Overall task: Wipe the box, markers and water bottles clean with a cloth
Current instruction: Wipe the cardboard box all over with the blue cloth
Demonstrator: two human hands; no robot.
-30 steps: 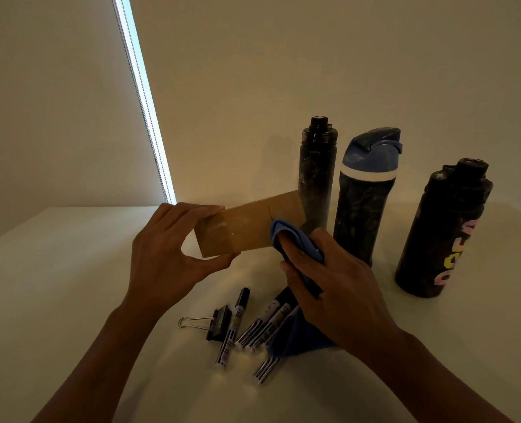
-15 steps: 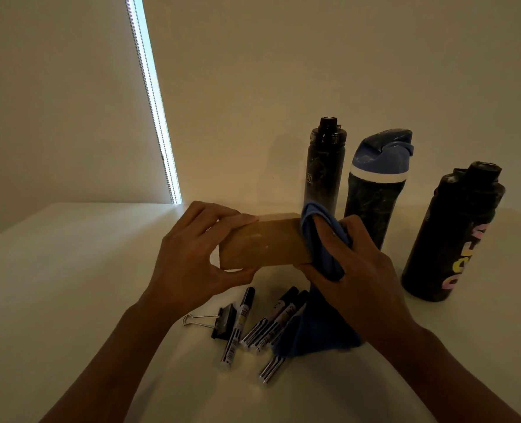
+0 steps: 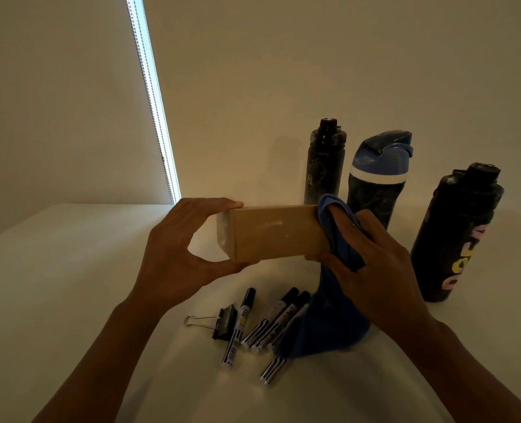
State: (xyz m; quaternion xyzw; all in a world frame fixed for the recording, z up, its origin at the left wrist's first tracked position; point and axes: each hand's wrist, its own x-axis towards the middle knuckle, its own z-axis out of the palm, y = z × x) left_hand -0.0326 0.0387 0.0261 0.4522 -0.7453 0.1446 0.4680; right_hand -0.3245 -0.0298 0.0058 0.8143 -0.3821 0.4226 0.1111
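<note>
Left hand (image 3: 173, 254) pinches box (image 3: 276, 233) end between thumb and fingers.
Right hand (image 3: 372, 270) presses cloth (image 3: 335, 239) around its other end; bottles' contents unseen.

Table (image 3: 69, 300): bottles (image 3: 372, 193), markers (image 3: 238, 328), clip (image 3: 225, 323), perhaps cloth (image 3: 329, 328).

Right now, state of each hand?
Left hand: holds the box by its end.
Right hand: grips the cloth against the box.
</note>
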